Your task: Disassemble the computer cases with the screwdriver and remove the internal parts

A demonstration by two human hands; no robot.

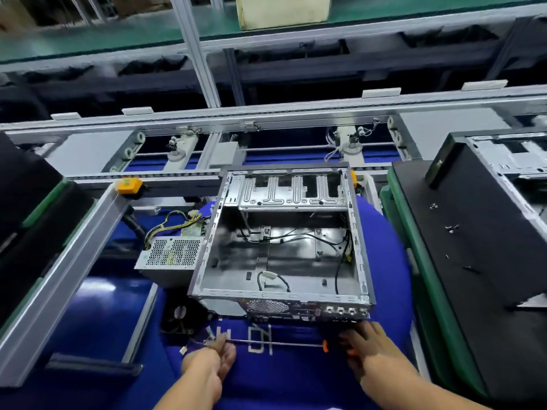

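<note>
An open metal computer case (281, 241) lies on a blue mat (296, 374), its inside holding only loose black cables and a drive cage at the far end. Close to me, my right hand (367, 350) grips the orange-and-black handle of a long screwdriver (275, 343) lying level in front of the case. My left hand (216, 359) pinches the shaft's tip end with closed fingers. A removed power supply (170, 255) with yellow and black wires sits at the case's left side. A black fan (180, 318) rests by the case's near left corner.
A black case panel (479, 261) with several loose screws (451, 227) lies to the right, another case (509, 158) behind it. A conveyor frame (266, 119) crosses the back. An aluminium rail (68, 261) with an orange button box (129, 184) runs on the left.
</note>
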